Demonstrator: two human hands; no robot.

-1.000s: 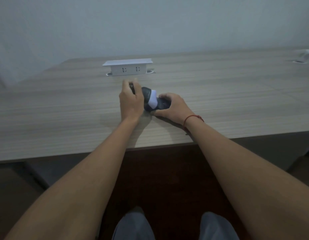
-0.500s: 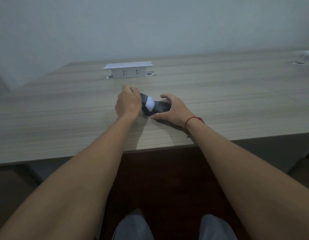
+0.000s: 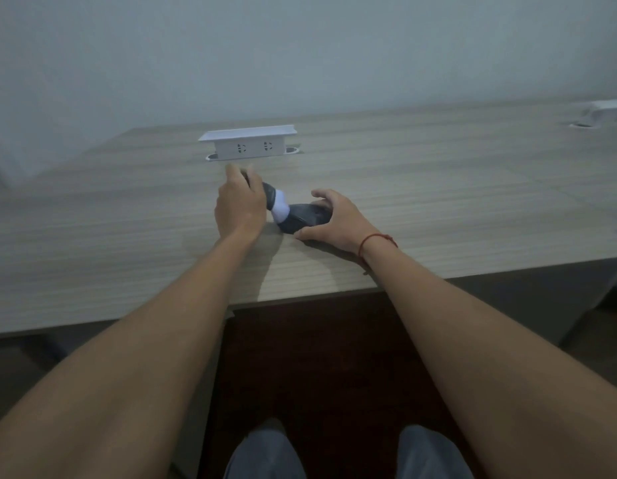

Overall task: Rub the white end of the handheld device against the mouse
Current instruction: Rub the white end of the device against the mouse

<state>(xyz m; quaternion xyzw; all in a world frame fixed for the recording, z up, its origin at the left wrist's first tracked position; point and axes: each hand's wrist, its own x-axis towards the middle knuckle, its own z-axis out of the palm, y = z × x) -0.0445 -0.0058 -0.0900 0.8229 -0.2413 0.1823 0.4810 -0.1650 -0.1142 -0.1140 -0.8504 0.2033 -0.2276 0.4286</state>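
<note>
A dark mouse (image 3: 305, 218) lies on the wooden desk (image 3: 127, 236), held at its right side by my right hand (image 3: 338, 219), thumb in front and fingers behind. My left hand (image 3: 239, 205) grips a dark handheld device (image 3: 268, 197) whose body is mostly hidden under the fingers. Its white end (image 3: 280, 209) points down to the right and touches the mouse's left end.
A white pop-up socket box (image 3: 249, 143) stands on the desk just behind my left hand. Another white socket unit (image 3: 608, 110) sits at the far right. The desk's front edge runs under my forearms; my knees show below.
The white end has slid off the top of the mouse toward its left end. My right hand and the mouse have shifted slightly right.
</note>
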